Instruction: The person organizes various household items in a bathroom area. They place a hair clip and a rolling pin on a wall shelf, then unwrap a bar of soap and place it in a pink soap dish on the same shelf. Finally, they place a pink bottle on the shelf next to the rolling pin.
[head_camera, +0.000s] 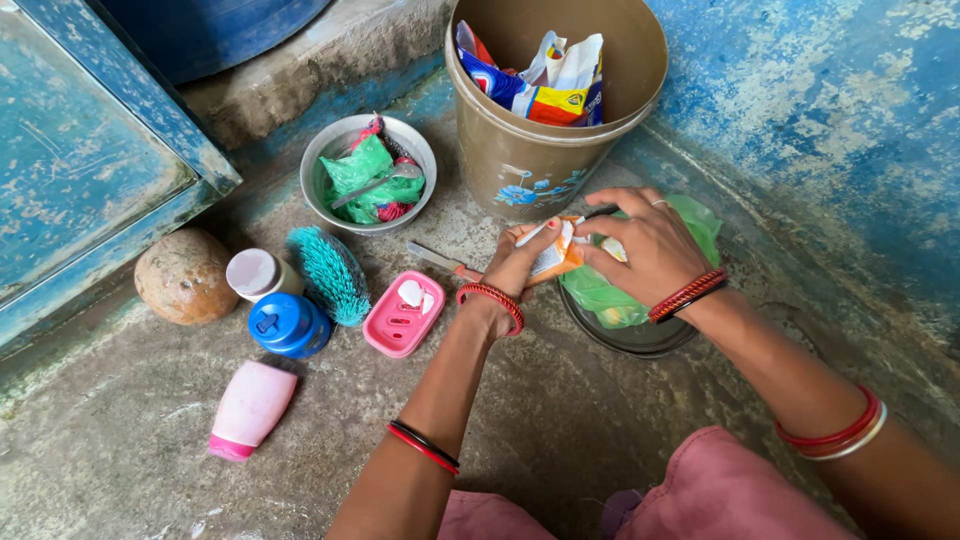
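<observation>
Between both hands' grip (580, 250), an orange packet (553, 258) sits pinched.

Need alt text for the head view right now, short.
Both hands, left hand and right hand, hold a small orange-and-white packet above a green bag on a dark plate. A brown bucket of wrappers stands behind; a pink soap dish lies left.

packets in my hands and in the bucket.
i hold a small orange-and-white packet (553, 256) between left hand (517, 262) and right hand (650, 245); blue, orange, yellow and white wrappers (545, 82) sit crumpled in the brown bucket (520, 165), maybe four.
</observation>
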